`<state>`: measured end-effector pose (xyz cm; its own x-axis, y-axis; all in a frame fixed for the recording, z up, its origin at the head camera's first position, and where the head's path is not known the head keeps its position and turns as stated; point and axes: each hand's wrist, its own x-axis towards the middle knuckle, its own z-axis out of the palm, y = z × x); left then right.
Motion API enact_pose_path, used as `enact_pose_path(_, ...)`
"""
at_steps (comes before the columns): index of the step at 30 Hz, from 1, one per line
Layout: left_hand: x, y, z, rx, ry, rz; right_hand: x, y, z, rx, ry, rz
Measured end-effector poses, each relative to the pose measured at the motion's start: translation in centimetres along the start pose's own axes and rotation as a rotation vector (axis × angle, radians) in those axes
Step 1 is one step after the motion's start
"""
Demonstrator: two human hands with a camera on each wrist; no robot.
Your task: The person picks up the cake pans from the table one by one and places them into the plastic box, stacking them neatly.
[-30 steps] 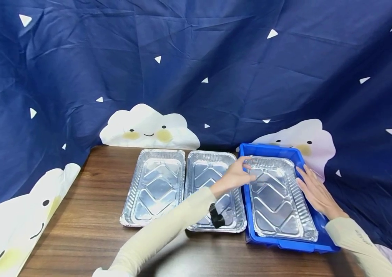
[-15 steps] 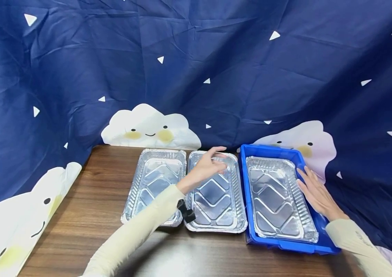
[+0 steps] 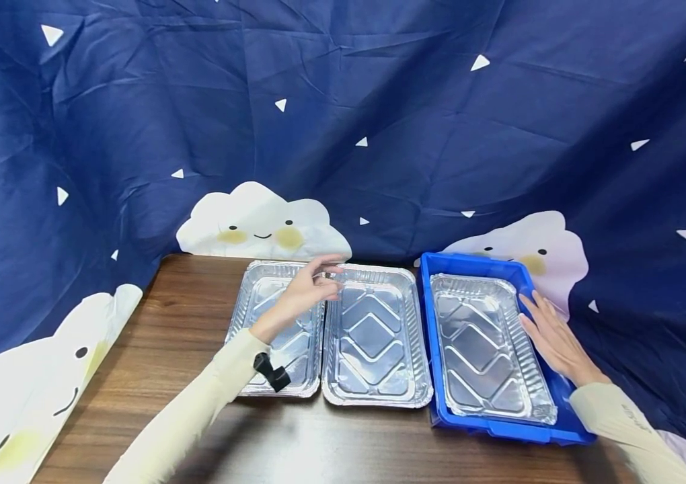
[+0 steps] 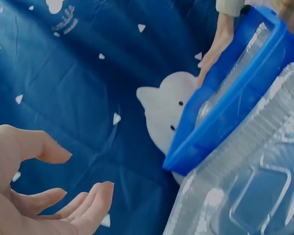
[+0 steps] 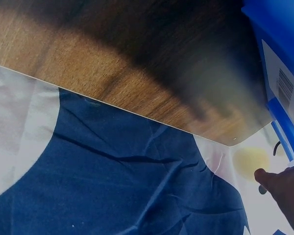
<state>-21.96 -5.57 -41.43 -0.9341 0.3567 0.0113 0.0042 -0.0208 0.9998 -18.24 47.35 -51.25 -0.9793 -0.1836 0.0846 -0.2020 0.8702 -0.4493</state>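
A dark blue curtain (image 3: 319, 134) hangs behind the blue bin (image 3: 512, 433), creased and printed with white triangles and smiling clouds; one cloud (image 3: 561, 249) peeks over the bin's far right corner, and another cloud (image 3: 263, 228) sits on the cloth well to the left of the bin. The bin rests on a brown wood-grain bench (image 3: 331, 444), near its right side, and a label (image 5: 285, 85) with a barcode is stuck to its outer wall.

Inside the bin lies a foil tray (image 3: 479, 349), hollow side up, with ridges pressed into its floor. A strip of blue shows between it and the bin's right wall. Just left of the bin is the middle tray (image 3: 373, 339), and left of that, rim beside rim, the far-left tray (image 3: 303, 359); both also face up on the bench.

My left hand (image 3: 303, 288) is well left of the bin, above the far ends of those two trays where their rims meet. Its fingers are softly bent, the thumb clearly apart from them, and I hold nothing in it. A small black device (image 3: 272, 373) is at that wrist. My right hand (image 3: 555, 339) is at the bin's right wall, fingers stretched out along it and gripping nothing; how firmly they touch the wall I cannot tell.
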Motion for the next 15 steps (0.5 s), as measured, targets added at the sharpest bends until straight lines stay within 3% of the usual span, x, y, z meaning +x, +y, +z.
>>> enact_pose_path(10,-2.2,-1.3,-4.0,0.013,0.028,0.038,0.0,-0.1,-0.1,-0.008,-0.005,0.008)
enact_pose_path(15,-3.2,-2.0,-5.9,0.046,0.038,0.015,0.0,-0.2,0.0,-0.007,0.001,0.002)
